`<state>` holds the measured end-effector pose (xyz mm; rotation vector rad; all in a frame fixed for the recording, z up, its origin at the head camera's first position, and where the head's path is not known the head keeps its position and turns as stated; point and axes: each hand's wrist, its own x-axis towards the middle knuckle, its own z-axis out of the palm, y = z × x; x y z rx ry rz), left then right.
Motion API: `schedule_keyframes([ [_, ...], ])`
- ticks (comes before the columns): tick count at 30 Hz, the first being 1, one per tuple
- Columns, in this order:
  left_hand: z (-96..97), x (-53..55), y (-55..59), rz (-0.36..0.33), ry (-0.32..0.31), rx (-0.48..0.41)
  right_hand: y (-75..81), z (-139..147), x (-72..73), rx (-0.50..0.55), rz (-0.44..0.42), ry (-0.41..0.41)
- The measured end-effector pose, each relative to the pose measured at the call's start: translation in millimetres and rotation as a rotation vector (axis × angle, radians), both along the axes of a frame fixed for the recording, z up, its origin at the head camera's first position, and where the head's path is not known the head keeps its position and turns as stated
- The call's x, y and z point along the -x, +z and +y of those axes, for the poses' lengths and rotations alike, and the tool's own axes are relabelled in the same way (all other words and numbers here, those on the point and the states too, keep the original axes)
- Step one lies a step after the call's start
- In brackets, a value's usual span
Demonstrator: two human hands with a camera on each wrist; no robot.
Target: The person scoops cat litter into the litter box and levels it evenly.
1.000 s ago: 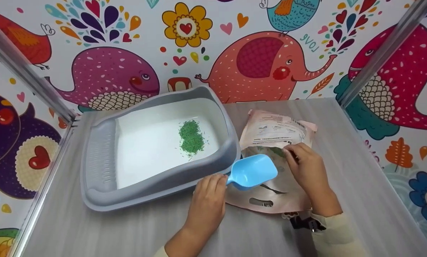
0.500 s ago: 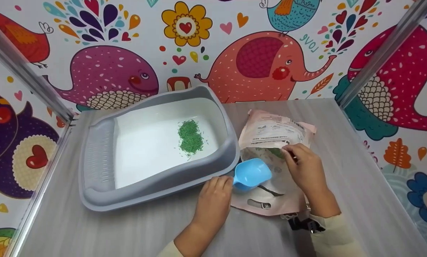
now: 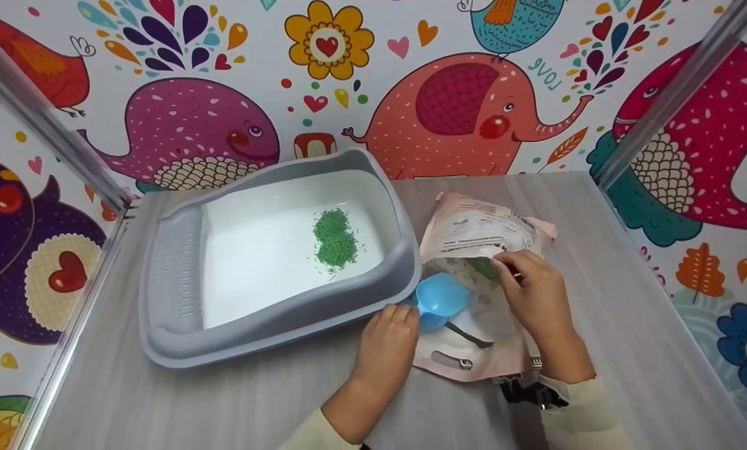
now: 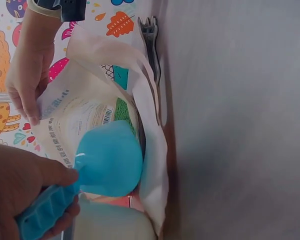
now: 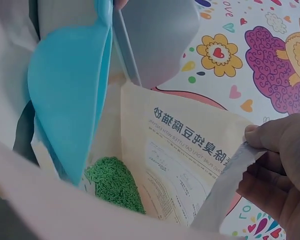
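Observation:
My left hand [image 3: 389,347] grips the handle of a light blue scoop [image 3: 442,297], whose bowl dips in at the mouth of a pink cat litter bag [image 3: 473,225]. The right wrist view has the scoop [image 5: 65,85] hanging bowl-down between the bag's walls, close over green litter pellets [image 5: 112,185]. With thumb and fingers, my right hand [image 3: 532,287] pinches the edge of the bag's opening and holds it apart. Left of the bag, a grey litter box [image 3: 285,306] with a white inside contains a small heap of green pellets [image 3: 335,244].
The litter box's near right corner stands close beside the bag and the left hand. Wood-grain tabletop [image 3: 235,400] extends in front. Colourful printed panels [image 3: 323,112] with metal posts [image 3: 654,112] enclose the back and sides.
My left hand has moved right, and the scoop has gone lower and tipped into the bag's mouth. The right hand keeps its pinch on the bag's edge, nearly still.

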<state>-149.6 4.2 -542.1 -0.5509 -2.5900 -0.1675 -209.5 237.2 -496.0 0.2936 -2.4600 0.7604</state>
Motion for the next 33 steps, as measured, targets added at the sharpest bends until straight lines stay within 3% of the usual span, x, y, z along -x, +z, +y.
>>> schedule_keyframes([
  [6,13.6,6.0,-0.8,0.078,0.017,0.019,-1.4,-1,1.4,0.034,0.002,-0.002],
  [16,38.2,20.4,0.3,0.085,0.090,0.112,-5.9,-3,-0.7,0.150,-0.014,-0.011],
  [27,56.4,34.3,3.2,0.104,0.141,0.196,-7.2,-7,-0.4,0.249,0.070,-0.024],
  [33,64.9,44.1,-0.7,0.183,0.189,0.197,-10.2,-9,1.3,0.259,0.101,-0.016],
])
